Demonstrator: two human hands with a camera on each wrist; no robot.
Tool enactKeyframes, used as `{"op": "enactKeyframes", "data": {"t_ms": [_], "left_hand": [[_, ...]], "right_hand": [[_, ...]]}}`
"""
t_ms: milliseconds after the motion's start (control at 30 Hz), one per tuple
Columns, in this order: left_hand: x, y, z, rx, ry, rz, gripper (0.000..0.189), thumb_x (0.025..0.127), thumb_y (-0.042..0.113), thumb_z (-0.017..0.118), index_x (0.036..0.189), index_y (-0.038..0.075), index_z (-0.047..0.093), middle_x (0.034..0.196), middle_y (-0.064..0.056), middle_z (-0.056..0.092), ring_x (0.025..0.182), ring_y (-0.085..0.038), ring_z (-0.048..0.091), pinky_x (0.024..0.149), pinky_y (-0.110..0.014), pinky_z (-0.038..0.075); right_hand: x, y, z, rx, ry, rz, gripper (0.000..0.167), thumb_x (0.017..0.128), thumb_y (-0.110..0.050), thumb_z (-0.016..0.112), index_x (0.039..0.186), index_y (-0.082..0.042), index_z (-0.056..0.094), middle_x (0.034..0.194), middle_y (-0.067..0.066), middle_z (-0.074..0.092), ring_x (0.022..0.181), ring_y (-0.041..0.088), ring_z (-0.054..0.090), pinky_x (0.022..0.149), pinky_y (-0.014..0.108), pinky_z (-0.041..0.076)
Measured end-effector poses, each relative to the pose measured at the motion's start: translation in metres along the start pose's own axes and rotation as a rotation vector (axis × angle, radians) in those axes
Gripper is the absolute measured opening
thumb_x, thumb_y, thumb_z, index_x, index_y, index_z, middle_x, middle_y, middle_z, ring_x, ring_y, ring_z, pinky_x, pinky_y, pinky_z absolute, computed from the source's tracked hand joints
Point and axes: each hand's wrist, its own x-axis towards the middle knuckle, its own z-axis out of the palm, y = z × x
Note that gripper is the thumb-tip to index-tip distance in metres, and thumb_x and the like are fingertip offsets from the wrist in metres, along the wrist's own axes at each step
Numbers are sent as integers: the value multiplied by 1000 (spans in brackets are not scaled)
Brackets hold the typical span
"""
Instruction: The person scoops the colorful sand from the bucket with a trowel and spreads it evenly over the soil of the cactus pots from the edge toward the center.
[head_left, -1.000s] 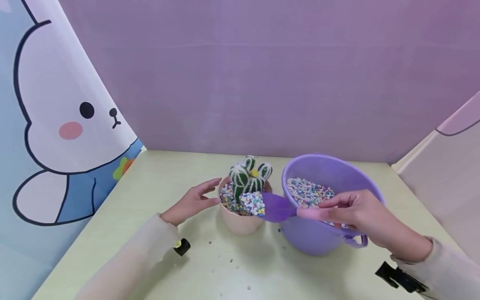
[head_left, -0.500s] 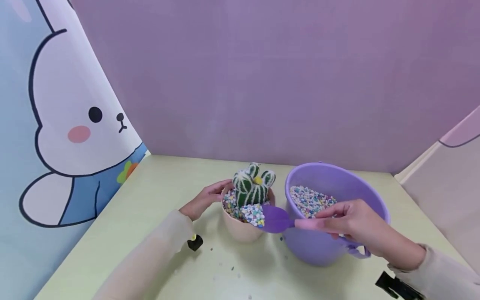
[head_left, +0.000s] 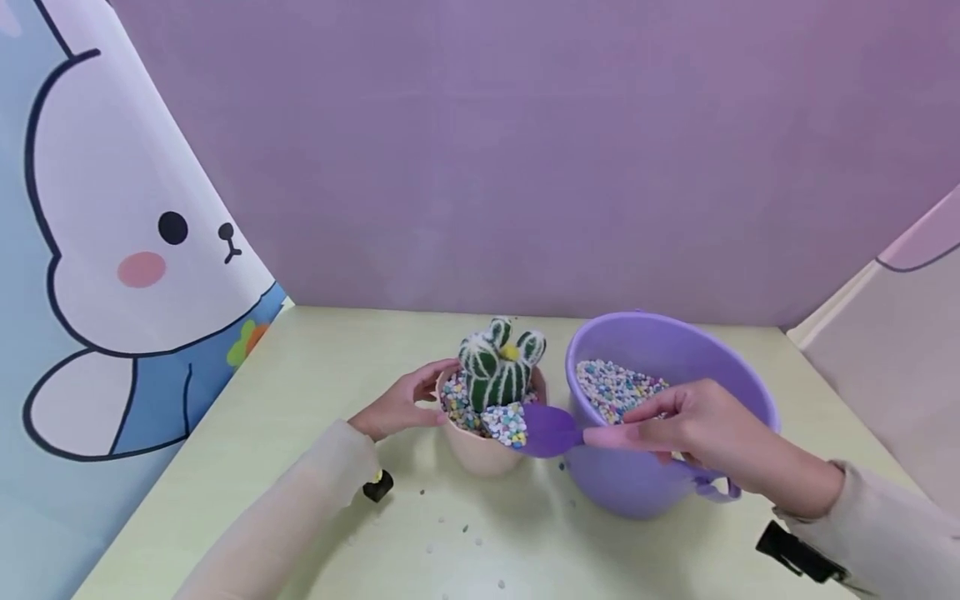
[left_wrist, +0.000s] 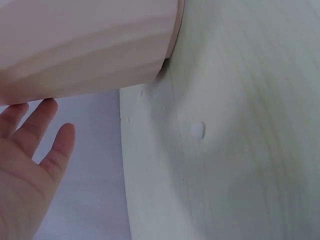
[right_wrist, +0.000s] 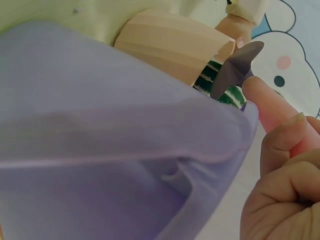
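Observation:
In the head view my right hand [head_left: 705, 429] grips the pink handle of a small purple trowel [head_left: 550, 431]. Colourful pebbles [head_left: 505, 423] lie on the blade, which is over the front rim of a pale peach flowerpot [head_left: 480, 457]. A green-and-white striped cactus [head_left: 498, 375] with a yellow flower stands in this pot, with more pebbles around its base. My left hand [head_left: 397, 404] touches the pot's left side, thumb and fingers apart. Fingertips [left_wrist: 48, 104] meet the pot wall in the left wrist view. From the right wrist, the trowel's blade [right_wrist: 239, 67] overlaps the cactus.
Just right of the pot stands a large purple bucket [head_left: 626, 492] with pebbles inside, under my right hand. Several stray pebbles dot the pale table [head_left: 360, 350] in front. A purple backdrop [head_left: 480, 167] rises behind, with a cartoon-printed sheet [head_left: 97, 275] at left.
My left hand has moved right, from beside the pot onto its side. The loaded trowel has come slightly lower against the pot's front rim. The head view has shifted a little.

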Motion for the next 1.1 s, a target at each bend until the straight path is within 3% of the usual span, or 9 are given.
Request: {"op": "enactKeyframes", "data": {"t_ms": [167, 367, 567, 700, 767, 833, 967, 1100], "left_hand": [[-2, 0, -2, 32, 2, 13, 94, 79, 39, 78, 147, -4, 29, 149, -24, 33, 128, -42, 40, 102, -52, 34], [-6, 3, 2, 104, 59, 9, 83, 80, 28, 78, 146, 0, 35, 148, -19, 37, 122, -39, 47, 100, -60, 35], [-16, 7, 11, 217, 122, 11, 72, 80, 15, 77, 143, 5, 44, 146, -15, 42, 115, -35, 52, 97, -62, 37], [-17, 7, 10, 281, 140, 24, 74, 78, 11, 79, 142, 3, 44, 140, -16, 49, 112, -33, 55, 95, -60, 39], [-13, 5, 7, 297, 133, 31, 81, 76, 16, 81, 144, 2, 40, 138, -18, 50, 115, -35, 53, 95, -59, 39], [-7, 3, 4, 290, 103, 38, 90, 75, 32, 82, 146, 1, 36, 140, -19, 47, 122, -37, 47, 96, -58, 38], [1, -5, 2, 238, 38, 65, 106, 69, 61, 77, 146, 2, 35, 146, -19, 41, 130, -39, 38, 97, -55, 36], [0, -5, 7, 228, 62, 51, 102, 68, 58, 78, 145, 5, 38, 146, -18, 41, 131, -41, 37, 100, -60, 33]], "right_hand": [[2, -1, 3, -22, -6, -3, 31, 81, -28, 75, 102, -6, 74, 61, 2, 55, 43, 8, 30, 38, 23, 28], [4, -2, 4, -25, -25, 3, 30, 82, -26, 74, 103, -5, 73, 62, 1, 56, 42, 7, 30, 38, 23, 30], [4, -10, 4, -31, -42, 48, 37, 79, -35, 77, 103, -7, 73, 63, 2, 57, 42, 8, 29, 38, 23, 30], [4, -17, 2, -37, -42, 80, 44, 76, -41, 79, 103, -8, 72, 63, 3, 56, 42, 9, 30, 38, 24, 30], [6, -19, 1, -39, -50, 89, 46, 75, -42, 79, 105, -8, 71, 62, 4, 57, 42, 9, 31, 38, 24, 31], [8, -20, 1, -37, -55, 107, 48, 74, -43, 80, 107, -8, 70, 62, 4, 58, 42, 10, 33, 39, 24, 31], [12, -17, 1, 12, -79, 96, 37, 85, -32, 70, 110, -5, 69, 63, 5, 61, 44, 12, 40, 40, 24, 35], [12, -17, 0, 53, -80, 60, 31, 92, -19, 54, 112, 0, 67, 64, 7, 63, 46, 14, 45, 41, 26, 40]]}}
